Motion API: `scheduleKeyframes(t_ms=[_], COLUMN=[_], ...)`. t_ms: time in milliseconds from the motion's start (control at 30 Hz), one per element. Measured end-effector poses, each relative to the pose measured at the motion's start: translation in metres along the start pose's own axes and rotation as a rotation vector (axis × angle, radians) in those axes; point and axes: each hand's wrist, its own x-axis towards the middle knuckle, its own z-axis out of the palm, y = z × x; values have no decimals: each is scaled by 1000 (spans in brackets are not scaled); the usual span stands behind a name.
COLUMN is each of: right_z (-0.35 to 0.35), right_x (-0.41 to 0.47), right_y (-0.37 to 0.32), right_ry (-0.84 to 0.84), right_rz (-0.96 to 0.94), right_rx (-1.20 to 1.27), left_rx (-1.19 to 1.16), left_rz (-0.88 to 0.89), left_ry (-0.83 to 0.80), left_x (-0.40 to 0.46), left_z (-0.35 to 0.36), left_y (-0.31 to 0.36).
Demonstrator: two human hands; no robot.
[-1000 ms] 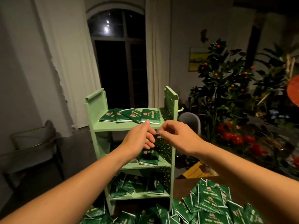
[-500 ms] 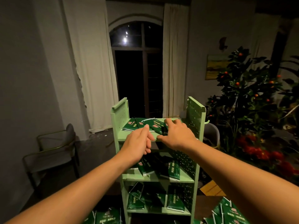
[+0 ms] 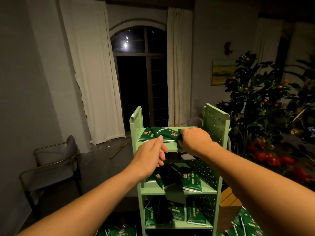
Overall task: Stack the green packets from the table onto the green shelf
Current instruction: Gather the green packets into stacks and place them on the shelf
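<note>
The right hand (image 3: 194, 140) is at the right end of the top board of the green shelf (image 3: 215, 123). Its fingers curl around a green packet (image 3: 170, 134) lying there beside others. The left hand (image 3: 150, 157) hangs loose just in front of the shelf's front edge, holding nothing. The packet looks thin, light, soft and a bit slippery, so hold it by its edge.
</note>
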Motion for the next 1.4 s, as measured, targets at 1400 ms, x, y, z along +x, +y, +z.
scheduleKeyframes(t_ms=[1400], right_z=[-24], right_x=[-61], right_y=[19], right_ry=[88], right_rz=[142], right_rx=[1397], left_rx=[-543], left_rz=[-120], left_ry=[-105], left_x=[-11], left_z=[21], left_y=[19])
